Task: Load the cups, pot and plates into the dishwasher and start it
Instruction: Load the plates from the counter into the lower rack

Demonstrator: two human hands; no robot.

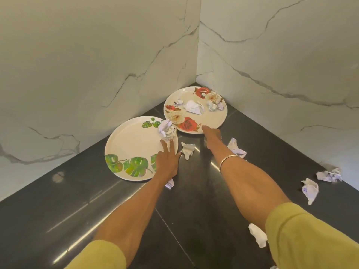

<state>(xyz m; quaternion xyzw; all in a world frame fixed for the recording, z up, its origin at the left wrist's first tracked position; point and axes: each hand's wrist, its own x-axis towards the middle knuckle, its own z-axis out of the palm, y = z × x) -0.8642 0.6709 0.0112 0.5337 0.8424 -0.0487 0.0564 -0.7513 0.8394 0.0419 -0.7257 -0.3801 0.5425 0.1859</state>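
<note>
Head view: the left hand (167, 162) lies flat with straight fingers (165, 147) on the near edge of the leaf-print plate (134, 144), holding nothing; a crumpled paper ball (167, 131) sits just beyond its fingertips on that plate. The right hand (211, 137) reaches out, one extended finger touching the rim of the rose-print plate (195, 110), which carries several paper scraps. More scraps lie scattered around both forearms on the glossy dark bench (194, 200), bounded by marbled white walls (97, 65).

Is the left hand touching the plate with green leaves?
Touching. The head view shows the left hand lying on the right rim of the leaf plate, straight fingers reaching toward the crumpled paper on it.
</note>
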